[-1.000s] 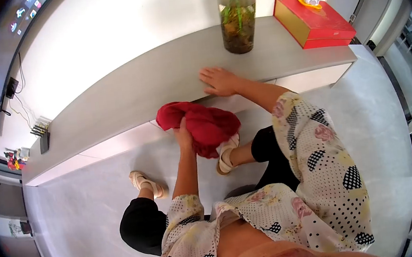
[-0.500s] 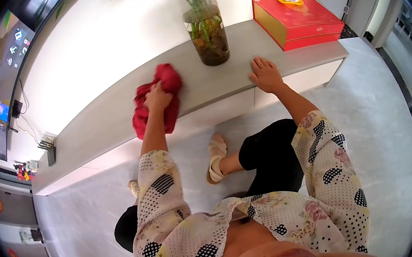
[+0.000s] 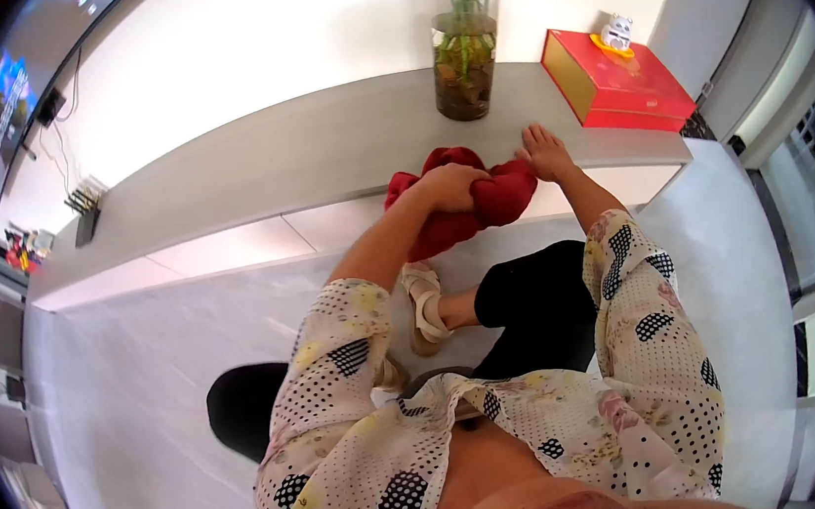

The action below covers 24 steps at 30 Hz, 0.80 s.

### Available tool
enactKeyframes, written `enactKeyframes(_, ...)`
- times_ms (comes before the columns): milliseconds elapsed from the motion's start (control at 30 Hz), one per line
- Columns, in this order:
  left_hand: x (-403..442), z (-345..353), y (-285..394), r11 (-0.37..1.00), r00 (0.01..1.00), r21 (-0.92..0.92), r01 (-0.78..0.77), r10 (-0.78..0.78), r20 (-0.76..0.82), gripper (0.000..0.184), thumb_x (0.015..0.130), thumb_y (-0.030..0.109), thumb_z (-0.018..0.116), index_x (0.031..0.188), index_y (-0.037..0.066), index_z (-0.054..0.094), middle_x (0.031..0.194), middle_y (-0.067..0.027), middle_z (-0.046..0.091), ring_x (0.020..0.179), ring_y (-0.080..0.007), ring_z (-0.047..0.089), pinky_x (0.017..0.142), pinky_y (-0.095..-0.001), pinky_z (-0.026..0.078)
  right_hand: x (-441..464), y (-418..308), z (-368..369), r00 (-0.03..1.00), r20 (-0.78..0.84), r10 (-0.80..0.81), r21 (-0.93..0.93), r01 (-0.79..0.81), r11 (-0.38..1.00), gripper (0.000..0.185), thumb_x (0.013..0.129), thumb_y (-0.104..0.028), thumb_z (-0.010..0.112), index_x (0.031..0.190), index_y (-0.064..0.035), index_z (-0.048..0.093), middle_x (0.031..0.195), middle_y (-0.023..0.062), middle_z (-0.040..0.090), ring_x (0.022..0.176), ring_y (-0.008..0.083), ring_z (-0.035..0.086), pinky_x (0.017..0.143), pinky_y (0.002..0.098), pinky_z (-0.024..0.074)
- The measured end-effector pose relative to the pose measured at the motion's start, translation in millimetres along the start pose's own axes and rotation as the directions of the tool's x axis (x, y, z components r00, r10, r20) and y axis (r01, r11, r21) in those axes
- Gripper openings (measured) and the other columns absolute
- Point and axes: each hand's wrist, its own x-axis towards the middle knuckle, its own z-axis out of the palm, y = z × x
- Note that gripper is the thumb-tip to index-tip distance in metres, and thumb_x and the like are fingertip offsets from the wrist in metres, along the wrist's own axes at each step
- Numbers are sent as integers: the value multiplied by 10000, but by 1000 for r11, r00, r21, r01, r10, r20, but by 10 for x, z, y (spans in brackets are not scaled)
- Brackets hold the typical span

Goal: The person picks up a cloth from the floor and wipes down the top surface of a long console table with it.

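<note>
My left hand [image 3: 455, 188] is closed on a bunched red cloth [image 3: 506, 194] at the front edge of a long, low grey-topped cabinet [image 3: 315, 130]. Part of the cloth droops over the white drawer fronts. Close by on the right, my right hand [image 3: 545, 153] lies palm down on the cabinet top near its edge, fingers stretched out. The cloth's right end reaches up to this hand; whether they touch, I cannot tell. Behind the hands stands a glass vase [image 3: 466, 69] with green stalks, water and roots in it.
A red box [image 3: 623, 83] sits at the cabinet's right end, with a small white figurine [image 3: 616, 32] on a yellow base on top. A dark router-like device [image 3: 86, 224] stands at the left end, below cables and a wall-mounted television [image 3: 22, 81]. Grey floor tiles [image 3: 153, 381] lie below.
My left hand has brought the red cloth rightward along the cabinet, from left of the vase to beside my right hand. The right hand stays on the top. The view has shifted slightly.
</note>
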Motion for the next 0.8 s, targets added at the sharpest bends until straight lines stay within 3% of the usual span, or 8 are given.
enactKeyframes(100,-219,-103,-388,997,994,68,-34,41,-106,542,710,253,673,1236,150,602,1186,-158,627,1103,-335,585,965,-425,444,79,34,-87,989,125,75,30,-79,996,668,970,-478,284,1472,-41,225,1552,168,187,1438,305,180,1148,439,202)
enactKeyframes(200,-459,-415,-861,996,977,-85,-30,11,-214,636,652,178,713,1264,77,571,1190,-190,620,1119,-331,580,984,-403,435,100,90,-122,971,202,124,-8,-125,992,699,971,-501,258,1476,-21,201,1553,179,175,1442,315,162,1148,434,209)
enactKeyframes(300,-869,-962,-1155,961,887,-46,272,-269,-376,646,665,211,683,1283,76,548,1174,-200,627,1107,-345,592,958,-405,458,98,100,-37,973,204,108,-31,-103,994,713,970,-513,262,1472,-10,204,1548,189,181,1439,327,167,1146,443,216)
enactKeyframes(433,-1168,-1210,-2017,760,615,-68,646,-572,-543,787,713,313,637,1423,113,364,1293,-191,558,1186,-380,533,989,-478,431,-111,89,-12,998,59,-8,45,6,999,736,951,-499,366,1461,12,222,1529,211,221,1423,359,197,1116,474,260)
enactKeyframes(467,-1203,-1048,-2201,536,350,-194,822,-743,-571,825,734,363,642,1460,174,299,1382,-162,483,1231,-422,479,987,-498,428,-170,82,23,998,47,-36,31,35,999,734,947,-496,381,1453,15,235,1521,212,236,1418,356,210,1111,474,266)
enactKeyframes(533,-1068,-963,-2248,327,190,-193,925,-839,-509,851,744,415,644,1479,244,249,1426,-145,420,1246,-454,443,968,-547,421,-286,65,-10,994,-10,-105,-4,105,995,728,940,-489,412,1438,21,263,1505,214,266,1409,349,236,1101,476,279)
enactKeyframes(667,-621,-973,-2263,551,436,-59,833,-717,-544,849,743,456,642,1475,265,257,1401,-150,436,1203,-445,480,931,-626,401,-402,-24,-134,983,-140,-119,116,135,984,593,938,-445,455,1349,-18,425,1440,164,385,1318,330,371,1051,487,326)
enactKeyframes(800,39,-860,-2094,747,662,87,659,-521,-539,838,721,418,667,1461,275,302,1401,-114,445,1176,-403,512,917,-563,442,-282,134,-214,980,-192,-58,415,134,900,403,938,-350,494,1182,-42,587,1290,130,542,1174,328,501,988,451,389)
